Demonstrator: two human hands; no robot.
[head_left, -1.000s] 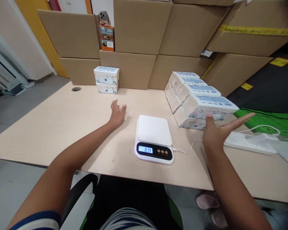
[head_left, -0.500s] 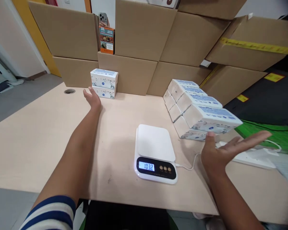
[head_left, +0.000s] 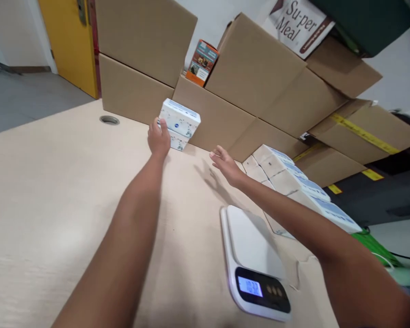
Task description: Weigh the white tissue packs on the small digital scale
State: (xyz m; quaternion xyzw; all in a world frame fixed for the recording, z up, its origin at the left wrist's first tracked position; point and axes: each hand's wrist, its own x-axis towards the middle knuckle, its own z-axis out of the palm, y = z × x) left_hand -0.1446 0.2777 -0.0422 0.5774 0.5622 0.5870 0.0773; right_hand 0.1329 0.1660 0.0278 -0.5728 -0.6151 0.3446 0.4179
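table [head_left: 68, 191] runs back to stacked cartons [head_left: 218, 111]; just in front of these stand two packs [head_left: 179, 119], one on the other. to handle both cleanly, palms should meet opposite ends, level, pressing lightly so they don't crumple. left hand [head_left: 159, 139] lies part curled against their left end; whether it clasps them i cannot tell. right hand [head_left: 227, 167] hangs loosely spread, empty, apart from them.

Cardboard boxes [head_left: 259, 64] are piled along the back, with an orange box [head_left: 202, 63] kinda tucked into a gap. A Su-per Meal pack [head_left: 297, 27] is parked on top; a yellow door [head_left: 66, 45] can be spotted at left.
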